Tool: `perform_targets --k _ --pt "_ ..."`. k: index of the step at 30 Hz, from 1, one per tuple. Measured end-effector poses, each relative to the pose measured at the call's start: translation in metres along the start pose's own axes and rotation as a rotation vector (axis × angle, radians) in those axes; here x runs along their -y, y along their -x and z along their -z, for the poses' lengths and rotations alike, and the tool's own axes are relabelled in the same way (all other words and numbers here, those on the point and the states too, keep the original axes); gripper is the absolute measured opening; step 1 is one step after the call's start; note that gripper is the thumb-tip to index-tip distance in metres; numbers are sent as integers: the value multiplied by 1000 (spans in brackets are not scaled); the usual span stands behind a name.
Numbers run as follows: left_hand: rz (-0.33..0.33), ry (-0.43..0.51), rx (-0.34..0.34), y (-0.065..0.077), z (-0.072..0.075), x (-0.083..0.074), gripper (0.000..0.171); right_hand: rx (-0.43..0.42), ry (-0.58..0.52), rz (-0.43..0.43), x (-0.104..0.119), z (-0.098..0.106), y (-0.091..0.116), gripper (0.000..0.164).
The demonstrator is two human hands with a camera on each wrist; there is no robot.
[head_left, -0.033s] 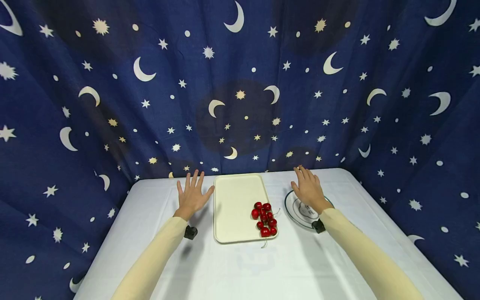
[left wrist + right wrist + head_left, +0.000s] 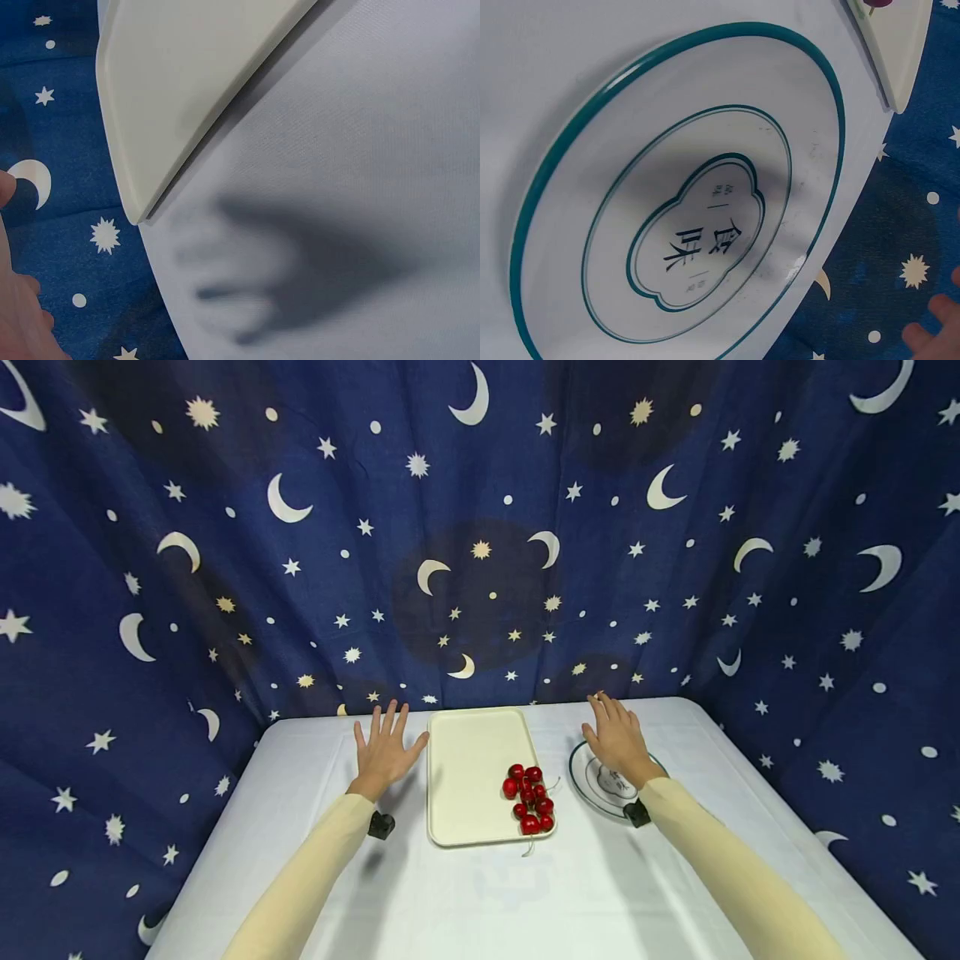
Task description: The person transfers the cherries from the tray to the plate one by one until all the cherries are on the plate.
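Below the right hand lies a green-rimmed plate

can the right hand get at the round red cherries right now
Likely yes: the right hand, apparently empty, hovers over the round white green-rimmed plate, and nothing visible stands between it and the round red cherries on the cream rectangular tray.
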State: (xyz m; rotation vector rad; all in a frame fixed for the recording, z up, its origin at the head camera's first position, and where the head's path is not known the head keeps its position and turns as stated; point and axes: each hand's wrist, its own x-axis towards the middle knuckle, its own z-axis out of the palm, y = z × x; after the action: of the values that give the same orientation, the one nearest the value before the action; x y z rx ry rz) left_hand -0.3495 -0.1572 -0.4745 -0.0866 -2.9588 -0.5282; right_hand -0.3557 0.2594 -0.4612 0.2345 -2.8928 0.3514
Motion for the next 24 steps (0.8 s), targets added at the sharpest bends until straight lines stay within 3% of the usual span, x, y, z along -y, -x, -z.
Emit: perform_targets --k 9,14,24 --pt "-11 21 51 4 -6 0 83 -3 9 9 -2 -5 2 61" --pt "-28 76 69 13 -16 -1 81 15 -10 28 0 -12 7 60" --pt "-33 84 131 19 -44 6 84 27 -6 58 4 -19 10 57"
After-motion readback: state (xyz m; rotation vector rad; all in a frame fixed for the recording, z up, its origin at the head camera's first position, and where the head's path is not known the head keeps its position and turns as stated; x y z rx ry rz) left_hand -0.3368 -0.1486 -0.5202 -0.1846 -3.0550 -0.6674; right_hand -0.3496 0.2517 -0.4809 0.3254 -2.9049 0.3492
